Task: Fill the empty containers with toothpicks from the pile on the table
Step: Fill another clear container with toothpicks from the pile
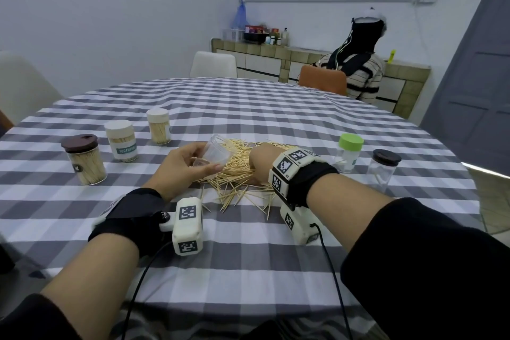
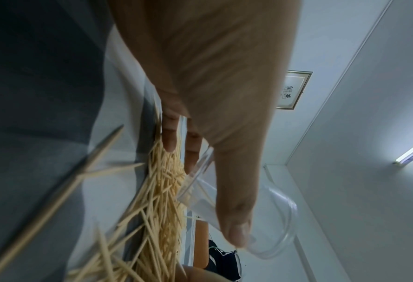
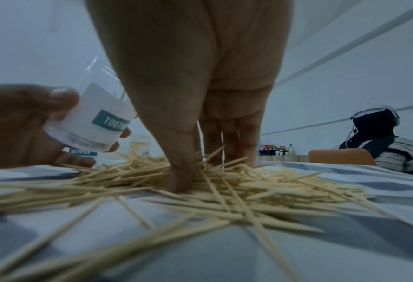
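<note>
A loose pile of wooden toothpicks lies on the checked tablecloth in front of me. My left hand grips a clear empty container with no lid, tilted at the pile's left edge. Its teal label shows in the right wrist view on the container, and my thumb lies along the container's clear wall. My right hand reaches down into the middle of the pile. There its thumb and fingers pinch into the toothpicks.
Three lidded containers full of toothpicks stand at the left: brown-lidded, white-lidded with label, white-lidded. At the right stand a green-lidded container and a dark-lidded glass jar, nearly empty. A person sits beyond the table.
</note>
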